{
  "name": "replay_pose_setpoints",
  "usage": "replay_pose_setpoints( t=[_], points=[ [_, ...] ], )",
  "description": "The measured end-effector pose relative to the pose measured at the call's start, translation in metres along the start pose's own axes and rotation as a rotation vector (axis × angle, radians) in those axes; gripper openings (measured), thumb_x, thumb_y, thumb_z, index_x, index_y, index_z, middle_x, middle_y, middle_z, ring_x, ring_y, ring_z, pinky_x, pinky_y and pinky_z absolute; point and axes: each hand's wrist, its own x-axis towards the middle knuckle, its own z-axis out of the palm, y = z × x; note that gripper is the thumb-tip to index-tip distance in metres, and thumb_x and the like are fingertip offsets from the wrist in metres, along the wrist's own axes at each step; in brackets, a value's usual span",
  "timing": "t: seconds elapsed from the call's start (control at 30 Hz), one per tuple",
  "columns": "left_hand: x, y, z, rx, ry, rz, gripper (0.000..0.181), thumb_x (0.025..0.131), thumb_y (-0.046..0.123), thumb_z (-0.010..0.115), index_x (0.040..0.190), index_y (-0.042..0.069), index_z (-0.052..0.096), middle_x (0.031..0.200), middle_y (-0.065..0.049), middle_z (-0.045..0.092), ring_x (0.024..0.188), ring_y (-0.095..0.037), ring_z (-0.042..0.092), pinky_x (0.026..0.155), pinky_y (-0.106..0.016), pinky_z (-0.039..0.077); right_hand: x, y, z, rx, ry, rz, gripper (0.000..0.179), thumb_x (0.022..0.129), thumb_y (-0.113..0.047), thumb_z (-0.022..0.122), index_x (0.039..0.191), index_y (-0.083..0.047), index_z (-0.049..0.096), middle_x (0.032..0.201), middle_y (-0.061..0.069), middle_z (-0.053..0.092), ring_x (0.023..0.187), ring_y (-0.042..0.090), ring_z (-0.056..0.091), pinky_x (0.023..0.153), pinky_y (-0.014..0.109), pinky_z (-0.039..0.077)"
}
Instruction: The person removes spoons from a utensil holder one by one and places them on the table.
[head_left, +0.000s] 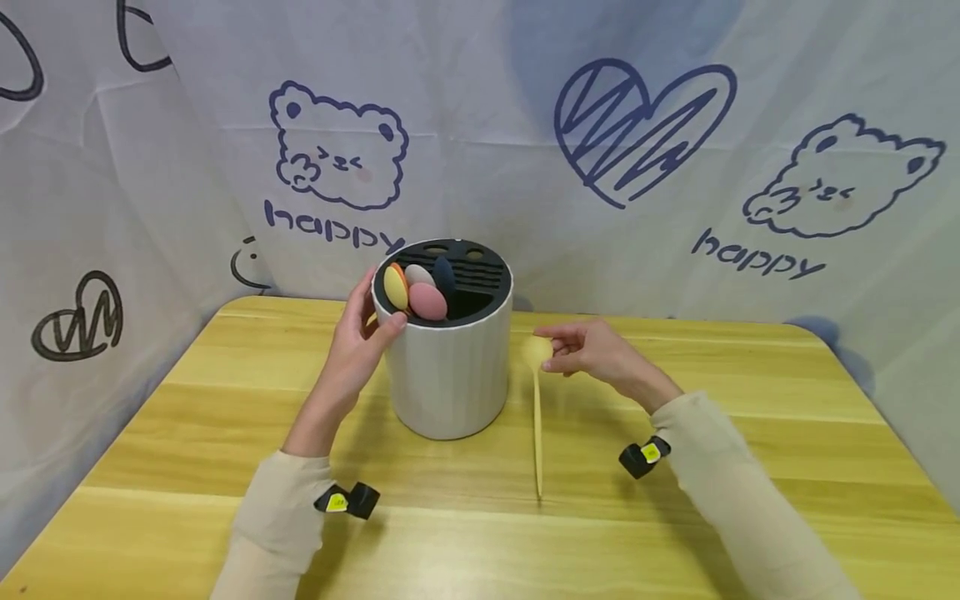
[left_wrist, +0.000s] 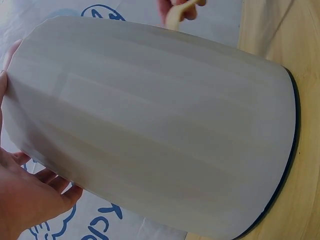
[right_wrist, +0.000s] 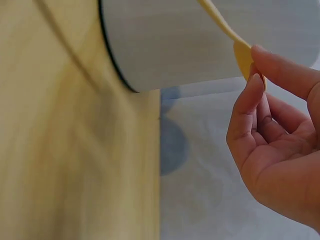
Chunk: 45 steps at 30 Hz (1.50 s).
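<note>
A white ribbed utensil holder [head_left: 450, 383] with a dark slotted top stands upright near the middle of the table. My left hand [head_left: 358, 342] holds its left side by the rim, thumb toward the front; in the left wrist view the fingers [left_wrist: 50, 182] lie along its wall. Yellow [head_left: 396, 287], grey [head_left: 418, 276], pink [head_left: 428, 301] and dark blue [head_left: 444, 275] rounded utensil heads stick out of the top, a bit of orange behind the yellow one. To the right, my right hand [head_left: 596, 354] pinches a yellow spoon [head_left: 537, 417] by its bowl, the long handle hanging down.
The wooden table [head_left: 712, 500] extends around the holder on both sides and in front. Behind it hangs a pale cloth [head_left: 480, 183] with blue bear and heart drawings. Each sleeve carries a small black wrist camera [head_left: 641, 457].
</note>
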Motion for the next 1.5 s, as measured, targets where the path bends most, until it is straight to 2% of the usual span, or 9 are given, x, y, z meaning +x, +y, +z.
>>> replay_pose_setpoints(
  t=[0.2, 0.67, 0.9, 1.17, 1.37, 1.5],
  points=[
    [0.001, 0.000, 0.000, -0.003, -0.003, 0.010, 0.074, 0.093, 0.028, 0.056, 0.155, 0.016, 0.018, 0.158, -0.002, 0.021, 0.142, -0.017, 0.022, 0.115, -0.040, 0.021, 0.003, 0.013, 0.006, 0.048, 0.031, 0.033, 0.057, 0.082, 0.000, 0.073, 0.134, 0.007, 0.052, 0.091, 0.006, 0.056, 0.080, 0.015, 0.053, 0.080, 0.039, 0.054],
    [0.004, 0.002, 0.001, -0.002, -0.004, 0.003, 0.074, 0.093, 0.030, 0.056, 0.155, 0.017, 0.018, 0.157, -0.001, 0.021, 0.142, -0.016, 0.024, 0.114, -0.037, 0.023, 0.010, 0.028, 0.022, 0.037, 0.101, 0.095, 0.055, 0.080, -0.003, 0.076, 0.129, 0.008, 0.056, 0.089, 0.004, 0.057, 0.078, 0.012, 0.053, 0.071, 0.030, 0.054],
    [0.005, 0.002, 0.001, 0.008, -0.007, -0.002, 0.075, 0.093, 0.031, 0.057, 0.155, 0.017, 0.017, 0.157, -0.002, 0.020, 0.142, -0.017, 0.023, 0.114, -0.037, 0.023, 0.010, 0.033, 0.025, -0.028, 0.098, 0.081, 0.052, 0.079, -0.003, 0.077, 0.126, 0.008, 0.059, 0.093, 0.008, 0.062, 0.081, 0.014, 0.056, 0.070, 0.028, 0.053],
    [0.003, 0.001, 0.000, 0.000, -0.007, -0.004, 0.074, 0.093, 0.029, 0.056, 0.155, 0.016, 0.018, 0.157, -0.003, 0.021, 0.142, -0.018, 0.023, 0.114, -0.039, 0.022, 0.010, 0.039, 0.030, -0.043, 0.070, 0.084, 0.053, 0.079, -0.004, 0.077, 0.127, 0.009, 0.058, 0.113, 0.019, 0.065, 0.099, 0.023, 0.061, 0.079, 0.032, 0.055],
    [0.003, 0.001, 0.000, 0.001, -0.007, 0.003, 0.074, 0.093, 0.029, 0.056, 0.155, 0.016, 0.018, 0.157, -0.003, 0.021, 0.142, -0.018, 0.023, 0.115, -0.040, 0.021, 0.011, 0.043, 0.033, -0.085, 0.097, 0.066, 0.050, 0.079, -0.006, 0.078, 0.125, 0.008, 0.060, 0.112, 0.018, 0.066, 0.100, 0.024, 0.061, 0.082, 0.031, 0.053],
    [0.002, 0.001, 0.000, 0.005, -0.005, 0.000, 0.074, 0.093, 0.029, 0.056, 0.155, 0.015, 0.017, 0.158, -0.004, 0.020, 0.142, -0.019, 0.021, 0.115, -0.041, 0.020, 0.012, 0.046, 0.034, -0.084, 0.085, 0.060, 0.049, 0.079, -0.005, 0.077, 0.124, 0.008, 0.060, 0.111, 0.017, 0.066, 0.097, 0.023, 0.061, 0.079, 0.031, 0.053]
  ],
)
